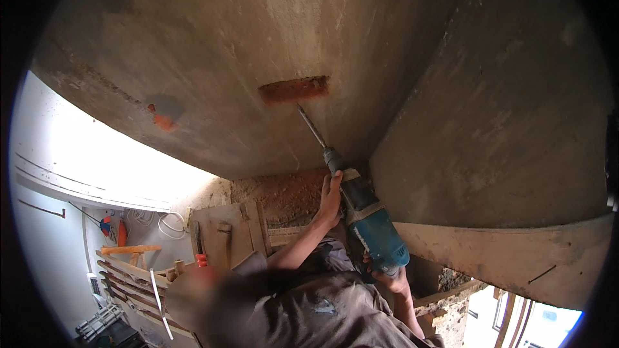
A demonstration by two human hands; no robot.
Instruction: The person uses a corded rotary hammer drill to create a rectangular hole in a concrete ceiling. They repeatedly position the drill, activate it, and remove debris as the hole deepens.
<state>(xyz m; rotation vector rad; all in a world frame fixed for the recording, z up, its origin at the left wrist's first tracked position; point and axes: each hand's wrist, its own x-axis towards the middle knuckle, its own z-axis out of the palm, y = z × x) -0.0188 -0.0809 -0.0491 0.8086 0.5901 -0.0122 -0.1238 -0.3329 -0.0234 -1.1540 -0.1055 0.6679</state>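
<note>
A blue and black rotary hammer (pixel 374 229) with a long pointed steel bit (pixel 311 127) is held in both hands. My left hand (pixel 331 198) is closed around its front end, just behind the chuck (pixel 333 159). At the rear handle, partly hidden by the tool's body, my right hand (pixel 390 277) grips it. The bit's tip lies at the lower edge of a reddish rectangular recess (pixel 294 91) in the grey plastered wall (pixel 225 45). Whether the tip touches the wall, I cannot tell.
A second grey surface (pixel 496 122) meets the wall on the right. An orange-red patch (pixel 162 119) marks the wall at left. Below stand wooden boards (pixel 225 235) and a slatted wooden frame (pixel 132 277). A white cable coil (pixel 171 222) hangs at the lower left.
</note>
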